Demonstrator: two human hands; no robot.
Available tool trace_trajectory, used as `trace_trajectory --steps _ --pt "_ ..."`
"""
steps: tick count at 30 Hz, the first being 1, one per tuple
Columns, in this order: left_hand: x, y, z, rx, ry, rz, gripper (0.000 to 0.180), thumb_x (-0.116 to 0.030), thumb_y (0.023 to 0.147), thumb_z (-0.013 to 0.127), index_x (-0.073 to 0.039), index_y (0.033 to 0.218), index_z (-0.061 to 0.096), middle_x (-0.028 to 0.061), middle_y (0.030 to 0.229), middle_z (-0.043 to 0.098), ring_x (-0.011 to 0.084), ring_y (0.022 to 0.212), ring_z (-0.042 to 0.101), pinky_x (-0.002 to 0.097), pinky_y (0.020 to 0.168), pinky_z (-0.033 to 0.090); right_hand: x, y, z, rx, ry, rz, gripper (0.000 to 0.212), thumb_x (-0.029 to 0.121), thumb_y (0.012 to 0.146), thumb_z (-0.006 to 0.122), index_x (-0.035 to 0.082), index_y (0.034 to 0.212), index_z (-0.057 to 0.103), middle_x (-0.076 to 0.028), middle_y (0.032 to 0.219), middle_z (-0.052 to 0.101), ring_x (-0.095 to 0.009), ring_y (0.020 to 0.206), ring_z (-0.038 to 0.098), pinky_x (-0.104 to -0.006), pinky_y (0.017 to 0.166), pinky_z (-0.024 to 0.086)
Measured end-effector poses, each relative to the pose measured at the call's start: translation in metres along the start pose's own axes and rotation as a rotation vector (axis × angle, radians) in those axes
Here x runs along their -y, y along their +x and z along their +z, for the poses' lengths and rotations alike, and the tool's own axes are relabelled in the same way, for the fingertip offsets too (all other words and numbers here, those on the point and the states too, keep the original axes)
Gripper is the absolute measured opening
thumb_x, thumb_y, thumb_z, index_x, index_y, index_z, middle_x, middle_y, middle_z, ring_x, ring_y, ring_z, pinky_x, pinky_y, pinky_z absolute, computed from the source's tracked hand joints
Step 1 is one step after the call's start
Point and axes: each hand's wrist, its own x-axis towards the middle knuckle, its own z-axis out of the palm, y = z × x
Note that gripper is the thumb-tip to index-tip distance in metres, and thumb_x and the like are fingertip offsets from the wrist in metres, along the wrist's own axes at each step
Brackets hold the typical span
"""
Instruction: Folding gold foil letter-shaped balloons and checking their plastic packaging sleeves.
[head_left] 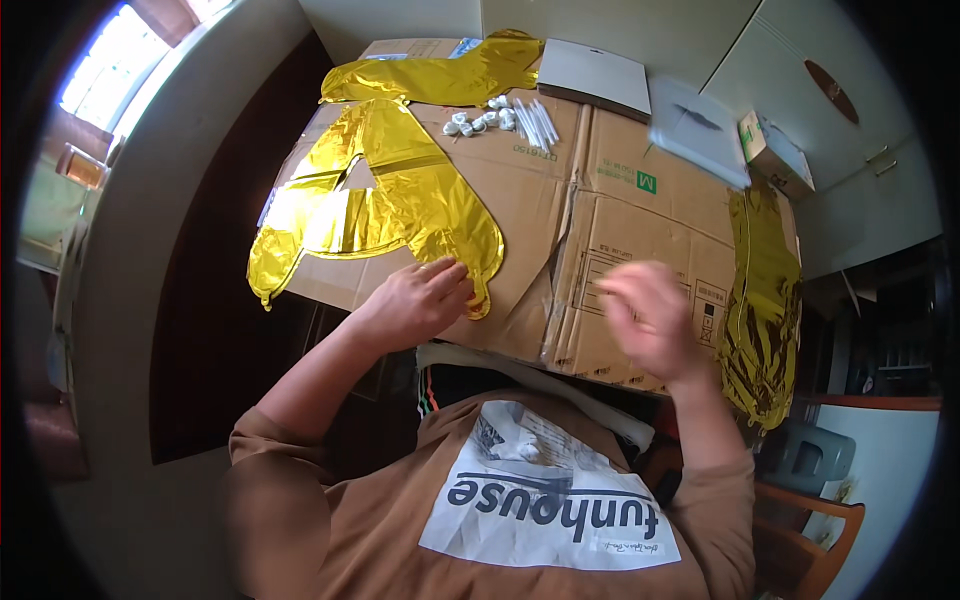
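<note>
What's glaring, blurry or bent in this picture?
In the head view, the window at upper left is washed out to white; in the head view, the gold A-shaped foil glares brightest on its left leg; in the head view, the right hand is blurred, probably by motion; in the head view, the dark brown panel's edges curve.

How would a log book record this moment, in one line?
Left hand: at right leg of A-shaped gold foil | Right hand: over cardboard, blurred, grip unclear | Farther back: white sticks
</note>
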Motion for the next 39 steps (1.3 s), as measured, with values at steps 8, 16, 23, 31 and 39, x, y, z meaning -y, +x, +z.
trace_trajectory --steps 8,16,23,31,39 --pt "-0.005 -0.015 -0.001 -0.138 -0.607 -0.245 0.017 -0.002 0.087 0.073 0.001 0.104 0.074 0.0160 0.112 0.074 0.0304 0.105 0.074 0.0385 0.090 0.060 -0.011 0.027 0.112 0.344 -0.043 -0.167 0.043 0.015 0.085 0.074 0.002 0.125 0.066 -0.015 0.130 0.062 -0.031 0.122 0.057 -0.0440 0.107 0.043" --pt "0.008 -0.026 -0.003 -0.081 -1.060 -0.559 0.012 -0.005 0.094 0.072 0.002 0.103 0.076 0.0112 0.103 0.077 0.0183 0.096 0.073 0.0312 0.084 0.058 0.014 0.010 0.104 0.298 0.030 -0.031 0.052 0.017 0.083 0.077 0.004 0.131 0.062 -0.015 0.130 0.061 -0.031 0.122 0.056 -0.0439 0.106 0.043" --pt "0.005 -0.011 0.005 -0.222 -1.421 -0.962 0.009 -0.002 0.093 0.074 0.002 0.099 0.069 0.0032 0.089 0.073 0.0075 0.082 0.067 0.0216 0.076 0.055 0.012 0.020 0.101 0.052 -0.104 -0.315 0.026 0.016 0.084 0.072 0.006 0.107 0.069 -0.009 0.106 0.063 -0.025 0.095 0.061 -0.0409 0.089 0.048" --pt "0.001 -0.002 0.010 -0.673 -1.582 -1.059 0.027 0.001 0.096 0.067 -0.004 0.121 0.060 0.0042 0.105 0.068 0.0092 0.092 0.067 0.0239 0.077 0.056 0.023 0.025 0.119 0.340 -0.229 -0.259 0.034 0.026 0.081 0.076 0.005 0.107 0.070 -0.010 0.117 0.063 -0.026 0.112 0.055 -0.0406 0.098 0.043" --pt "0.019 -0.002 -0.017 -0.646 -0.116 -0.718 0.079 -0.013 0.080 0.079 -0.008 0.150 0.044 0.0164 0.134 0.053 0.0299 0.130 0.050 0.0462 0.112 0.040 0.020 0.039 0.112 0.365 -0.171 -0.131 0.044 0.037 0.077 0.083 0.005 0.104 0.071 -0.014 0.116 0.064 -0.032 0.120 0.053 -0.0516 0.112 0.033"
